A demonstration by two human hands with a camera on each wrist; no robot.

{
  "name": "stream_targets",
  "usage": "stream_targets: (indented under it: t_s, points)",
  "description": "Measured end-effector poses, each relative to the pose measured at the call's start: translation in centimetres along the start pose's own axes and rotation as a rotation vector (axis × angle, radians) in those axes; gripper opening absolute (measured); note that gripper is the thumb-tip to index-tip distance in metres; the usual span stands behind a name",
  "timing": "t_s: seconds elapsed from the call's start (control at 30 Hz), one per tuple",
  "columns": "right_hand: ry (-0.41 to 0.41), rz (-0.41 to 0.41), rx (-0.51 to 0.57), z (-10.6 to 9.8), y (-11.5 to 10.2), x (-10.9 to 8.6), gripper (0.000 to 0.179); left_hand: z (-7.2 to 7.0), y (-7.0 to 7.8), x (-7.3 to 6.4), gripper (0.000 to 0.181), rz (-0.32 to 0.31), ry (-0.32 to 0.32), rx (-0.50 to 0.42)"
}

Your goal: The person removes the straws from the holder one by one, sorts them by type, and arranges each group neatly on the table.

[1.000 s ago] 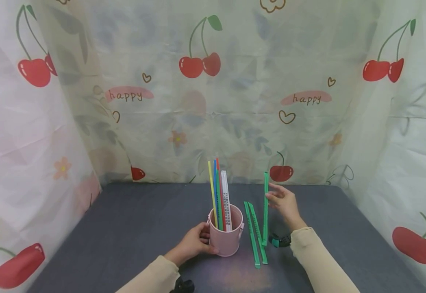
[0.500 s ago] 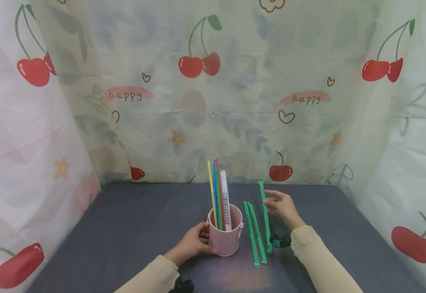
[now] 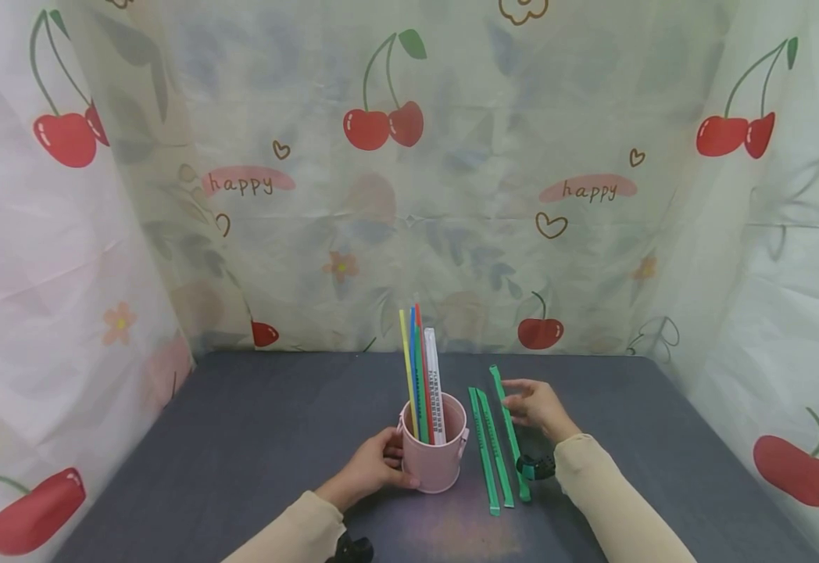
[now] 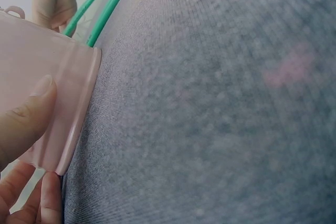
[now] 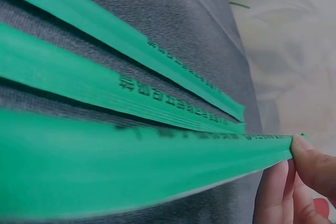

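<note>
In the head view my left hand (image 3: 367, 469) grips the side of a small pink bucket (image 3: 432, 471), thumb on its near wall and fingers behind. Yellow, blue, green and red straws (image 3: 422, 391) and a white printed wrapped straw (image 3: 434, 375) stand in the bucket. My right hand (image 3: 538, 408) pinches a green wrapped straw (image 5: 131, 166) near its far end, between thumb and fingers. That straw lies low over the table, slanting towards me. Two more green wrapped straws (image 3: 482, 453) lie side by side between it and the bucket.
A dark grey cloth-like table top (image 3: 276, 422) runs back to a curtain (image 3: 409, 258) printed with cherries, which also hangs on both sides. Black bands with small devices sit at both wrists, the right one (image 3: 536, 467) close to the held straw.
My right hand has come down and nearer with the green straw, whose upper end dropped from upright to nearly flat beside the other two. The left hand and bucket stay put.
</note>
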State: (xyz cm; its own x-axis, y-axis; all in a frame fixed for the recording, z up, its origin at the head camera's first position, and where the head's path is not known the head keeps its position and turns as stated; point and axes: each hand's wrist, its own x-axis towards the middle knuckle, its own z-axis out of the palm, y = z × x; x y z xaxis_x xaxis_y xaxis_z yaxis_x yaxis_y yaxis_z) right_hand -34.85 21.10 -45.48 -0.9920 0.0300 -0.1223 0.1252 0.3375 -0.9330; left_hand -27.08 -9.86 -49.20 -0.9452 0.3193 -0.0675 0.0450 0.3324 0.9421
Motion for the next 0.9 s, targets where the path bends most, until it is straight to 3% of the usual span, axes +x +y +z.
stream_targets:
  t_s: [0.33, 0.9]
  points:
    - [0.004, 0.024, -0.064, 0.8, 0.7, 0.1, 0.040, 0.0, 0.0, 0.1, 0.070, 0.000, 0.003, 0.009]
    - [-0.002, 0.059, -0.082, 1.5, 1.4, -0.1, 0.039, 0.0, 0.2, 0.0, 0.070, -0.013, -0.003, 0.005]
